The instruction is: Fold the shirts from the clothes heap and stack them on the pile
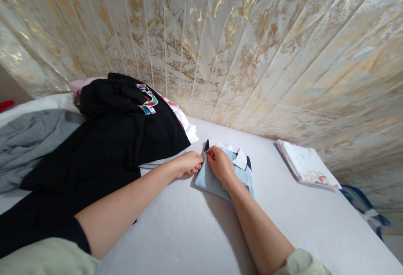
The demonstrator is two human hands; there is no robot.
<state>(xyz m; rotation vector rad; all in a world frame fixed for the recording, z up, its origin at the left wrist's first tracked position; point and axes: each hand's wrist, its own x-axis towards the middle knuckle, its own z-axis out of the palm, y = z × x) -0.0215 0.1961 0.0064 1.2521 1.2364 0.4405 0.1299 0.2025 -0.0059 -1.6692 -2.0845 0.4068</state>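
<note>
A light blue polo shirt [209,180] with a white collar and dark shoulder patches lies folded into a small rectangle on the white table. My left hand [190,164] is closed at the shirt's left edge, its fingertips pinching there; the exact grip is partly hidden. Over the upper left of the shirt, beside the collar, my right hand [219,163] is closed in a pinch on the fabric. Its palm and wrist cover part of the shirt's front.
On the left, a heap holds a black garment [116,140] with a colourful print and a grey garment [37,140]. A folded white cloth with pink marks [307,161] lies at the right of the table [189,233]. Behind stands a gold-patterned curtain [201,48]. A blue-edged item [362,203] is beyond the right edge.
</note>
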